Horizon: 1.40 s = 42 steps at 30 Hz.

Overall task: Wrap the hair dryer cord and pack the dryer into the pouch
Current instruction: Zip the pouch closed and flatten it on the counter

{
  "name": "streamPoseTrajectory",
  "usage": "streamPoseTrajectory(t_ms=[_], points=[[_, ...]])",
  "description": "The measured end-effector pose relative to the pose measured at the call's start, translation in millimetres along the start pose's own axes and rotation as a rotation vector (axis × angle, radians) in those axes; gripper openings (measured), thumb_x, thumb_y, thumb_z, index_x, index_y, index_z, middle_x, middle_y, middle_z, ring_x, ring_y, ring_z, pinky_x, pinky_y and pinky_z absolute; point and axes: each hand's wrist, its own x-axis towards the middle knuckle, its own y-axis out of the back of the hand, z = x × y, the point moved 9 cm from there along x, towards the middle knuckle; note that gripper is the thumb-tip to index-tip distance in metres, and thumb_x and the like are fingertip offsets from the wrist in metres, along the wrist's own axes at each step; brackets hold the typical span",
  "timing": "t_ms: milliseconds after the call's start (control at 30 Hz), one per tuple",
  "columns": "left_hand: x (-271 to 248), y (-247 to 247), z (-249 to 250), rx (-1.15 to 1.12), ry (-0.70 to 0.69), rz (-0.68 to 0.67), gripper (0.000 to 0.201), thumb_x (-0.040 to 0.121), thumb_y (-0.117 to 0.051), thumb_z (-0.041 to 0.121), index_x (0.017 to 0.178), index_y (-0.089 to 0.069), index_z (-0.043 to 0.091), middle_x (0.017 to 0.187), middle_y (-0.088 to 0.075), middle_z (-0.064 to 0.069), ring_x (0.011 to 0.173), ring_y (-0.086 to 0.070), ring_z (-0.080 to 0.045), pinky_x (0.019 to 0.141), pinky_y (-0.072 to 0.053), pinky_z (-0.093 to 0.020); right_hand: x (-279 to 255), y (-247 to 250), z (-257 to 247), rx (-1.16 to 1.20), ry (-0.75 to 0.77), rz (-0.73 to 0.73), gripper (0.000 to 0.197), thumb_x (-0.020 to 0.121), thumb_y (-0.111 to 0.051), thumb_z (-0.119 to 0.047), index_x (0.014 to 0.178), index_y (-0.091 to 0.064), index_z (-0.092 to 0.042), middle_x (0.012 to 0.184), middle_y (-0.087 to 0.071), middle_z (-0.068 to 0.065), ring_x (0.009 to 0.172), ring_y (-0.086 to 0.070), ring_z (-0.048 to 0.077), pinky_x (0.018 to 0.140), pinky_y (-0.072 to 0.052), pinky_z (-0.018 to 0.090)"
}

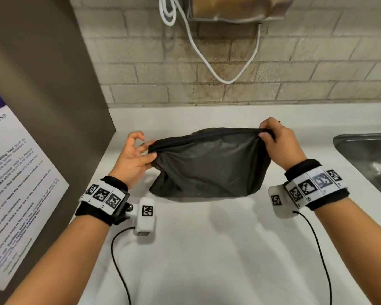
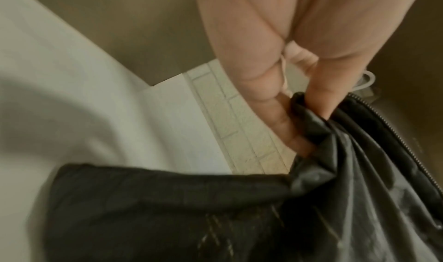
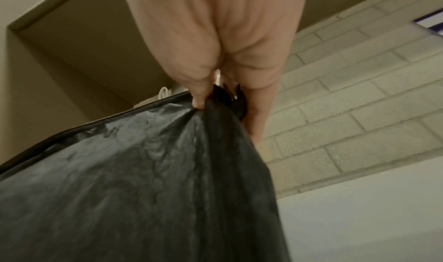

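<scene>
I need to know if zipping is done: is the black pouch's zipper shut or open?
Shut, apparently: the zipper runs as one taut line along the pouch, stretched between the left hand and right hand.

L hand (image 2: pixel 287 61) grip pinching black pouch (image 2: pixel 239 209) corner by zip, over white counter (image 2: pixel 95 95).

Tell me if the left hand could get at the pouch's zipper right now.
Probably yes: the left hand already pinches the pouch at its left end, right where the zipper begins, with nothing between.
</scene>
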Motion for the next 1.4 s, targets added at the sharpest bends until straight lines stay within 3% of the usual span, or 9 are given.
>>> streamPoseTrajectory(t_ms=[167, 267, 367, 500, 567, 767, 1000, 1200, 1400], points=[[-5, -3, -18, 0.108, -0.006, 0.026, 0.063, 0.082, -0.037, -0.020, 0.042, -0.065, 0.020, 0.058, -0.067, 0.008, 0.061, -0.064, -0.002, 0.061, -0.051, -0.017, -2, -9, 1, 0.074, 0.046, -0.030, 0.025, 0.088, -0.038, 0.009, 0.090, -0.035, -0.016, 0.069, -0.041, -0.008, 0.058, -0.039, 0.003, 0.056, -0.033, 0.006], [-9, -15, -19, 0.300, -0.018, -0.048, 0.057, 0.082, -0.045, -0.017, 0.071, -0.075, 0.030, 0.073, -0.072, 0.012, 0.075, -0.064, 0.003, 0.074, -0.049, -0.011, -4, -6, -9, 0.093, 0.117, -0.033, 0.036, 0.080, -0.037, 0.018, 0.082, -0.042, -0.018, 0.076, -0.042, -0.008, 0.066, -0.043, -0.009, 0.065, -0.033, 0.002], [-12, -25, -13, 0.389, -0.101, -0.081, 0.057, 0.076, -0.062, -0.012, 0.109, -0.058, 0.033, 0.105, -0.064, 0.013, 0.093, -0.061, 0.008, 0.086, -0.048, -0.012, -5, -12, -11, 0.048, 0.137, -0.110, 0.051, 0.075, -0.038, 0.020, 0.065, -0.051, -0.028, 0.095, -0.047, 0.002, 0.091, -0.046, -0.005, 0.077, -0.030, -0.003], [-9, -17, -2, 0.477, -0.204, 0.078, 0.051, 0.080, -0.058, -0.011, 0.088, -0.072, 0.038, 0.080, -0.070, 0.025, 0.083, -0.063, 0.007, 0.078, -0.051, -0.012, -10, -27, -3, -0.208, 0.086, -0.346, 0.023, 0.077, -0.060, 0.006, 0.072, -0.066, -0.017, 0.097, -0.049, 0.006, 0.090, -0.052, 0.020, 0.071, -0.037, 0.007], [-9, -12, 3, 0.484, -0.213, 0.133, 0.035, 0.082, -0.056, -0.010, 0.085, -0.075, 0.019, 0.071, -0.069, 0.027, 0.077, -0.064, 0.007, 0.075, -0.051, -0.011, -8, -22, -3, -0.304, 0.084, -0.334, 0.024, 0.076, -0.063, 0.005, 0.072, -0.064, -0.019, 0.086, -0.052, 0.007, 0.083, -0.055, 0.028, 0.070, -0.037, 0.019], [-6, -3, 34, 0.579, -0.253, 0.201, 0.035, 0.082, -0.057, -0.006, 0.109, -0.063, 0.015, 0.091, -0.064, 0.013, 0.079, -0.060, 0.014, 0.081, -0.046, -0.006, 7, 7, -32, -0.163, 0.122, -0.086, 0.031, 0.075, -0.056, 0.013, 0.071, -0.062, -0.017, 0.081, -0.049, 0.006, 0.073, -0.047, 0.019, 0.066, -0.034, -0.002], [15, 30, 41, 0.645, 0.035, 0.224, 0.034, 0.085, -0.054, -0.005, 0.104, -0.066, 0.020, 0.080, -0.062, -0.004, 0.061, -0.055, -0.010, 0.065, -0.051, -0.021, 23, -24, -41, -0.086, 0.038, -0.181, 0.030, 0.077, -0.053, 0.013, 0.077, -0.059, -0.016, 0.090, -0.051, 0.006, 0.082, -0.046, 0.019, 0.062, -0.033, 0.010], [41, 58, 26, 0.986, 0.360, 0.179, 0.034, 0.086, -0.051, -0.005, 0.108, -0.067, 0.016, 0.061, -0.050, 0.000, 0.051, -0.047, -0.012, 0.044, -0.047, -0.011, 41, -84, -25, -0.081, -0.122, -0.414, 0.023, 0.079, -0.056, 0.010, 0.080, -0.059, -0.014, 0.064, -0.048, -0.006, 0.051, -0.046, 0.004, 0.042, -0.035, 0.002], [59, 77, 6, 1.252, 0.522, 0.074, 0.030, 0.088, -0.053, 0.000, 0.112, -0.065, 0.014, 0.113, -0.065, -0.013, 0.069, -0.053, -0.017, 0.065, -0.051, -0.025, 64, -131, -10, -0.159, -0.147, -0.505, 0.019, 0.075, -0.063, 0.007, 0.076, -0.060, -0.011, 0.064, -0.051, -0.003, 0.062, -0.047, 0.014, 0.045, -0.035, 0.002]])
